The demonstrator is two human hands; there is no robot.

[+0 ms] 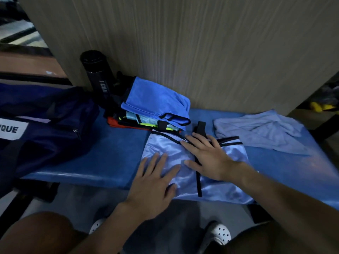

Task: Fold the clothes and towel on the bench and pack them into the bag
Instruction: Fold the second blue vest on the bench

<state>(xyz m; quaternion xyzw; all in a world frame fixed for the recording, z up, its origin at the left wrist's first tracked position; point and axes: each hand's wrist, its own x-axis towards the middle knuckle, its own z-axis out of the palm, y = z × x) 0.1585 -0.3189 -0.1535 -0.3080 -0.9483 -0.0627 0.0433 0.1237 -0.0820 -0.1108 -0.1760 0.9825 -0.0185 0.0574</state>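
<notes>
Your left hand [156, 180] and right hand [207, 156] both lie flat with fingers straight, pressing the pale blue black-trimmed garment [220, 188] on the bench [113, 158]; nothing is gripped; its long axis runs from you toward the wall; the unfolded towel [260, 131] lies right, nearer your right hand; the bag [45, 129] lies left.

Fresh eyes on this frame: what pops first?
The left hand and right hand lie flat on a shiny light-blue garment at the front edge of the bench. Behind it sits a stack of folded clothes. A crumpled towel lies to the right, and the navy bag to the left.
</notes>
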